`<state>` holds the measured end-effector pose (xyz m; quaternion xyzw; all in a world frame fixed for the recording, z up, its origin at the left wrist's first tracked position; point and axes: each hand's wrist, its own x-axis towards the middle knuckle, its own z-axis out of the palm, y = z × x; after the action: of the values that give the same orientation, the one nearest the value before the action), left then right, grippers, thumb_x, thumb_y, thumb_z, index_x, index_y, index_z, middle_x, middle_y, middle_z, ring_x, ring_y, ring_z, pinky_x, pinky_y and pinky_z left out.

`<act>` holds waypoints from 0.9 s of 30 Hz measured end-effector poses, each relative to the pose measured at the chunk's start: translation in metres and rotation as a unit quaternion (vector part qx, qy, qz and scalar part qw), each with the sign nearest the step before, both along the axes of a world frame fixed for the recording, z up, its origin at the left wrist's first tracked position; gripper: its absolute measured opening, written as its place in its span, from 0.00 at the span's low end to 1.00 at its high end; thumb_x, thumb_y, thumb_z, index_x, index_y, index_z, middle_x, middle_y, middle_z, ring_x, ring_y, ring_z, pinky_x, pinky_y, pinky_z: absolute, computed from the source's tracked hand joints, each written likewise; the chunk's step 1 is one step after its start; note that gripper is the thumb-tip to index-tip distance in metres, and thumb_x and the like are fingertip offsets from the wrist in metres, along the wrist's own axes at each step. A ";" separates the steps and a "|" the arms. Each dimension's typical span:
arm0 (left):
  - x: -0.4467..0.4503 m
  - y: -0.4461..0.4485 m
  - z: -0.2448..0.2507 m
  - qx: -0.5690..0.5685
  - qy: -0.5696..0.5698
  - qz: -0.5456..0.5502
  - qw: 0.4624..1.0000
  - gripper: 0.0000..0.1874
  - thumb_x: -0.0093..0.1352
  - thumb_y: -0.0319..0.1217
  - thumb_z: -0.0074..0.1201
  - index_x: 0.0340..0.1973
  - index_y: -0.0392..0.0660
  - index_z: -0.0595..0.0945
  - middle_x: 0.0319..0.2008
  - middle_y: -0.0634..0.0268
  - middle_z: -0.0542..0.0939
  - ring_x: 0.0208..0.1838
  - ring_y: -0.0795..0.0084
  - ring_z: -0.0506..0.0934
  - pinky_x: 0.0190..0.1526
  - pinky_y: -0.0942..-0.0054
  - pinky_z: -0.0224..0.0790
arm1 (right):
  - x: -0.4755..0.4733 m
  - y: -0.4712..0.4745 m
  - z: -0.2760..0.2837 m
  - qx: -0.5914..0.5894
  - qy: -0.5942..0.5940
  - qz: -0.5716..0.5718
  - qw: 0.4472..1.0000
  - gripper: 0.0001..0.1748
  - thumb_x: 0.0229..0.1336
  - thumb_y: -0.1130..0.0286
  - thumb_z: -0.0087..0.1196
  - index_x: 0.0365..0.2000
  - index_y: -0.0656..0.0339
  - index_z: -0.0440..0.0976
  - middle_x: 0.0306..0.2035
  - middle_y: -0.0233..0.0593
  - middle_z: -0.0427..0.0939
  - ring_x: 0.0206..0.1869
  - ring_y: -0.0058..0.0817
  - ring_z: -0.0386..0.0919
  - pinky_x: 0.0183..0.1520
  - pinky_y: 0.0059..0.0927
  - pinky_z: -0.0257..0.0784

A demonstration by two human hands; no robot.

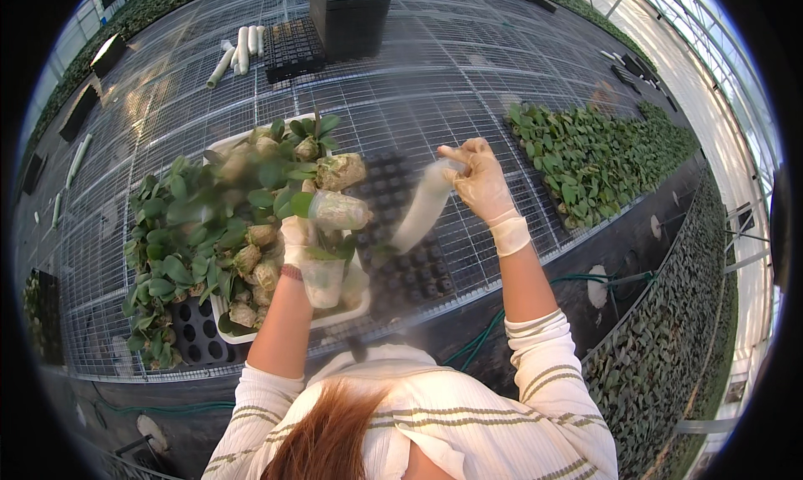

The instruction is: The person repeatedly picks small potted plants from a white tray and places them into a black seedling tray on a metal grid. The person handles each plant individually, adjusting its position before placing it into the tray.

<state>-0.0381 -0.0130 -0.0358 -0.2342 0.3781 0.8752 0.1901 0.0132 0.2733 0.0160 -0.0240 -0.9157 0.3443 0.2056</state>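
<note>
My left hand point(297, 234), in a pale glove, grips a young broad-leaved plant in a clear plastic pot point(340, 211); leaves partly hide its fingers. A second clear pot point(324, 284) with pale moss hangs just below that wrist. Beyond the fingers is a bare moss root plug point(340, 170). My right hand point(482, 182), gloved too, closes on the upper end of a long translucent stack of nested plastic pots point(421, 209), blurred and tilted down to the left. Seedlings with moss-wrapped roots point(248, 259) fill a white tub point(345, 317) under my left arm.
A black cell tray point(411, 273) lies under the pot stack on the wire mesh bench point(433, 113). Planted trays point(590, 157) stand to the right. Farther back are a tall stack of black trays point(348, 22), a low tray point(293, 50) and white pot sleeves point(243, 50).
</note>
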 end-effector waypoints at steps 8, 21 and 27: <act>-0.011 0.028 -0.043 -0.016 0.129 -0.041 0.991 0.19 0.79 0.40 0.47 0.56 0.38 0.75 0.48 0.60 0.81 0.42 0.68 0.82 0.36 0.67 0.79 | 0.030 -0.067 0.009 -0.129 0.017 0.103 0.986 0.36 0.47 0.67 0.74 0.57 0.59 0.72 0.50 0.39 0.72 0.46 0.30 0.75 0.52 0.31 0.73; -0.016 0.063 -0.058 -0.368 0.346 0.037 0.862 0.11 0.74 0.34 0.56 0.42 0.39 0.82 0.41 0.60 0.82 0.43 0.66 0.78 0.49 0.68 0.71 | 0.043 -0.105 -0.023 -0.254 0.162 0.066 0.951 0.16 0.60 0.72 0.65 0.49 0.66 0.81 0.35 0.36 0.82 0.38 0.23 0.79 0.41 0.23 0.74; -0.038 0.048 -0.041 -0.261 0.280 0.126 0.915 0.10 0.73 0.34 0.58 0.41 0.38 0.82 0.40 0.62 0.82 0.42 0.69 0.77 0.47 0.68 0.71 | 0.035 -0.067 0.012 -0.384 0.133 -0.023 0.913 0.11 0.66 0.69 0.60 0.46 0.63 0.81 0.33 0.23 0.79 0.29 0.07 0.66 0.31 0.14 0.60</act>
<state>-0.0764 0.0347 -0.0764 -0.0664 0.5982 0.7918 -0.1036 0.0485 0.2059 0.0277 -0.0763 -0.6763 0.6644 0.3087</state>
